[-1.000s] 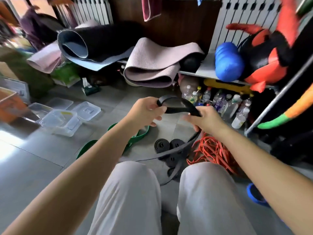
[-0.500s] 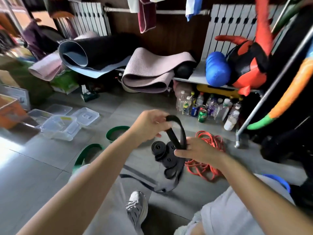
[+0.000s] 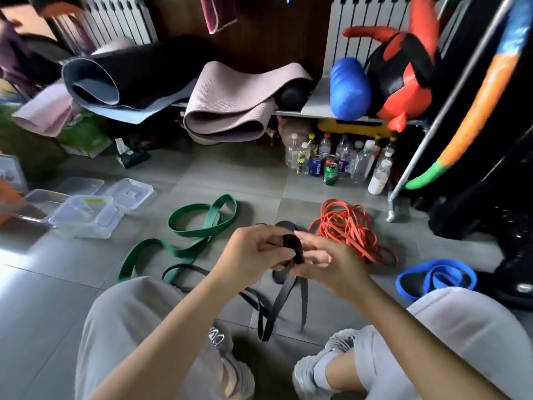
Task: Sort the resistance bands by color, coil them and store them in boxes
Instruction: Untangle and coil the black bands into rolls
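The left hand (image 3: 253, 255) and right hand (image 3: 326, 267) are each pinching the black band (image 3: 294, 246), hiding most of its coil; loose tails are dangling below.

Both hands (image 3: 291, 255) closed together, black band (image 3: 294, 249) folded.

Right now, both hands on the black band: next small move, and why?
Probably wind a turn onto the coil: the left hand pinches a small started roll of the black band, the right hand pinches it just beside, and most of its length hangs loose toward the floor.
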`<control>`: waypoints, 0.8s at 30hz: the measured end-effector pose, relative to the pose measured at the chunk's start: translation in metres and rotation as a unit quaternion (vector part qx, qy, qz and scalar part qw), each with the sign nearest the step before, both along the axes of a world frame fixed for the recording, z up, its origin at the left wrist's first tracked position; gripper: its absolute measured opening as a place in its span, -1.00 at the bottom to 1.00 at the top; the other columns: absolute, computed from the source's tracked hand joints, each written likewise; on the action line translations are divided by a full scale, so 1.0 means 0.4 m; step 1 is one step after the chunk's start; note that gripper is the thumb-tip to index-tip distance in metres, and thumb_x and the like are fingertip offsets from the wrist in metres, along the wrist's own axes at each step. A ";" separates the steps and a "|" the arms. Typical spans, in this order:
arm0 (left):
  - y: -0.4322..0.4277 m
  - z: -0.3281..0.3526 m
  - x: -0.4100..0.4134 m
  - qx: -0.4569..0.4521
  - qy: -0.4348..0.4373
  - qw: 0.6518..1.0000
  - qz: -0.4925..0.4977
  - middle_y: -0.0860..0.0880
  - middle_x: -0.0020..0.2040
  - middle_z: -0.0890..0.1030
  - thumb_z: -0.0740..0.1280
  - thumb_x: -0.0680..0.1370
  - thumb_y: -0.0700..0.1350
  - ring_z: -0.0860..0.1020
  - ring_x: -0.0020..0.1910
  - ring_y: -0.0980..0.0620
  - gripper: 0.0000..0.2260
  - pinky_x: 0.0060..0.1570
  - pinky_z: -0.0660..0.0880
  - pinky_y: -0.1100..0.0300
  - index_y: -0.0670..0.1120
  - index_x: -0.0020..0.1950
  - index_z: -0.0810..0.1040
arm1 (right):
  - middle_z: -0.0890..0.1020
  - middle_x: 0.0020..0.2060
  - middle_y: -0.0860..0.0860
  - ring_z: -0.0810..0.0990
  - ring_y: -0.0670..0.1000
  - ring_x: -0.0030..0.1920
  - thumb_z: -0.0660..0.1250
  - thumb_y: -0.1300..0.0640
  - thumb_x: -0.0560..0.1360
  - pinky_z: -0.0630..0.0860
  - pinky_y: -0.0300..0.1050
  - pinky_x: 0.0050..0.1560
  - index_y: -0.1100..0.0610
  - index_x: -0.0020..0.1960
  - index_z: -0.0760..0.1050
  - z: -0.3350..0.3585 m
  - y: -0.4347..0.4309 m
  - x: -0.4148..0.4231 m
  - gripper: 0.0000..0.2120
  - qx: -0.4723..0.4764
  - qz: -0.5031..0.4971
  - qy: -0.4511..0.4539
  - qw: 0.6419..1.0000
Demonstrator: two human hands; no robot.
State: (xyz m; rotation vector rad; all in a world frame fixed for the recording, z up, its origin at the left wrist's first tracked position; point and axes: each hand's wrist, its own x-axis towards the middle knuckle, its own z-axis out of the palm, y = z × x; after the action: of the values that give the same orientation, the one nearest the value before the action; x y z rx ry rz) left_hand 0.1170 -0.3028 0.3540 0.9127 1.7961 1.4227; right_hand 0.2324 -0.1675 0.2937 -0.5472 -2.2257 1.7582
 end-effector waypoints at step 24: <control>-0.107 -0.124 0.041 -0.224 0.314 0.920 -0.072 0.02 -0.06 0.49 0.40 0.39 -0.15 0.53 -0.11 -0.01 -0.76 -0.11 0.41 0.28 0.00 0.05 0.58 | 0.52 -0.28 0.01 0.53 -0.01 -0.23 0.38 0.14 0.36 0.44 -0.10 -0.16 0.10 -0.20 0.62 0.001 -0.078 0.024 -0.94 0.246 0.133 -0.108 0.954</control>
State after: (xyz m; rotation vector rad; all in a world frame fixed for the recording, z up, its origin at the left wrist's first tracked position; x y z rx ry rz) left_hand 0.1334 -0.3454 0.3046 1.3015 2.3205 0.5944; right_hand 0.2421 -0.1986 0.2940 -0.3488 -2.8721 1.2057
